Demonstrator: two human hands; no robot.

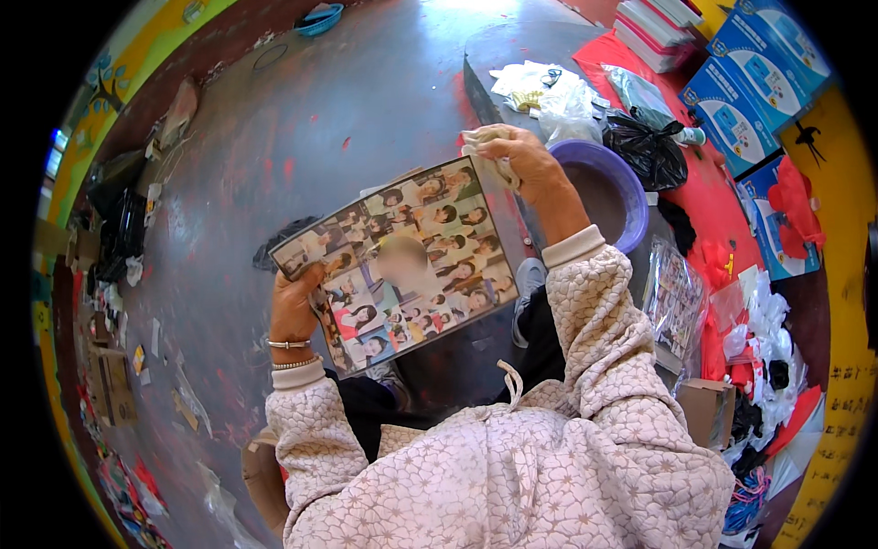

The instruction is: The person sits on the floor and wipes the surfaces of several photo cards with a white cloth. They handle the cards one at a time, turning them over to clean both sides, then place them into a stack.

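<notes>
A flat rectangular panel printed with a collage of portrait photos is held tilted in front of me, above my lap. My left hand grips its left edge, fingers mostly hidden behind it. At the top right corner, my right hand is closed on a crumpled whitish cloth. Whether the cloth touches the panel there, I cannot tell. A purple basin stands on the floor just right of my right forearm.
Blue printed boxes are stacked at the right wall. Nearby lie a black plastic bag, white plastic bags and a plastic-wrapped stack of photo prints. A cardboard box sits lower right. Scraps line the left wall; a blue basket is far off.
</notes>
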